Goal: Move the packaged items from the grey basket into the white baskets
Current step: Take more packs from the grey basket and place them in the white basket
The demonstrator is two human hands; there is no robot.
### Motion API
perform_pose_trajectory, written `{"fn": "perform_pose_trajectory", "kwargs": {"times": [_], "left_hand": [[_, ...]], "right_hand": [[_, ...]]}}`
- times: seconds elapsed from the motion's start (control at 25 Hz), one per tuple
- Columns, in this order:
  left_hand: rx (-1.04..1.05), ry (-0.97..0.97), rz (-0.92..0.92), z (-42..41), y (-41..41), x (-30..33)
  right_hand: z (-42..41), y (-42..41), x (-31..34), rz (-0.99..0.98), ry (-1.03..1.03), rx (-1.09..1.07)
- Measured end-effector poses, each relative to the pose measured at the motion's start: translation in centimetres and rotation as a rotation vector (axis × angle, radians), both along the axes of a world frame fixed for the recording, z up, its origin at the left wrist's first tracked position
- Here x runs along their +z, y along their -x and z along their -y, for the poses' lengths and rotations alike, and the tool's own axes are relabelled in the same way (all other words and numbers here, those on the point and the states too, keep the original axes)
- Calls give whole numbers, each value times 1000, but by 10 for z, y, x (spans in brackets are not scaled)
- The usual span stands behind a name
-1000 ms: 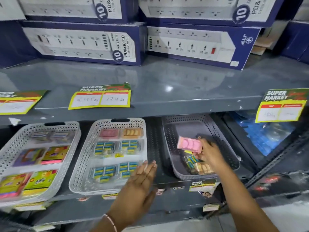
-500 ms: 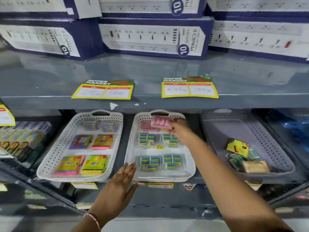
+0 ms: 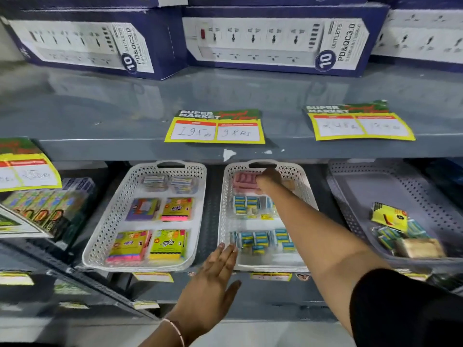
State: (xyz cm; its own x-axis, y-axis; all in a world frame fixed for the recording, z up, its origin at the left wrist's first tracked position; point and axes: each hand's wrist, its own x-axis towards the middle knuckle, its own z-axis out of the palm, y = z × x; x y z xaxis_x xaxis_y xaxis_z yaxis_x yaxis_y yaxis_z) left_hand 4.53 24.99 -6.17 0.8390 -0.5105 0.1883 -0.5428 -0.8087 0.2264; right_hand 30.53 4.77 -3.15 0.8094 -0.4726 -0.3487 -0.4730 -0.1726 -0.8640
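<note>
My right hand reaches into the back of the middle white basket and rests on a pink packaged item lying on another pink pack there; the grip is partly hidden. My left hand is flat and open, its fingertips touching that basket's front left rim. Several blue packs fill the basket's middle and front. The grey basket at the right holds a yellow pack, blue-green packs and a tan pack. A second white basket at the left holds colourful packs.
Blue power-strip boxes stand on the grey shelf above. Yellow price tags hang on its front edge, low over the baskets. Boxed goods sit at far left.
My right hand carried the pink pack from the grey basket leftward to the back of the middle white basket and lowered it there. The view swung left. My left hand stayed at the basket's front.
</note>
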Motion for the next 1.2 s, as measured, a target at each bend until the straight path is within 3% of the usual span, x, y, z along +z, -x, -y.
{"fn": "perform_pose_trajectory", "kwargs": {"times": [0.16,0.28,0.32,0.48,0.64,0.72,0.8,0.92,0.96,1.04,1.08,1.2], "left_hand": [[-32,8,27,0,-1,-2],[-15,3,51,1,-1,-1],[-15,1,56,2,-1,-1],[0,-13,45,4,-1,0],[46,-48,26,7,2,4],[52,-71,18,8,3,6],[60,-71,-7,8,4,6],[91,-63,-20,10,5,7],[91,-51,-18,15,6,9],[72,-15,-13,27,8,15],[40,6,-12,41,8,20],[-71,57,23,93,9,29]], "right_hand": [[-8,2,16,-55,109,177],[-11,-5,13,-159,-165,393],[-10,-8,8,-161,-165,510],[-3,-19,2,-167,-22,646],[4,-20,4,-152,400,743],[9,-21,-2,-177,354,821],[19,-49,-35,-151,175,741],[46,-88,-88,-16,200,672],[56,-63,-65,37,274,628],[73,0,-31,289,391,811],[87,37,-2,377,520,770],[147,106,25,427,556,569]]}}
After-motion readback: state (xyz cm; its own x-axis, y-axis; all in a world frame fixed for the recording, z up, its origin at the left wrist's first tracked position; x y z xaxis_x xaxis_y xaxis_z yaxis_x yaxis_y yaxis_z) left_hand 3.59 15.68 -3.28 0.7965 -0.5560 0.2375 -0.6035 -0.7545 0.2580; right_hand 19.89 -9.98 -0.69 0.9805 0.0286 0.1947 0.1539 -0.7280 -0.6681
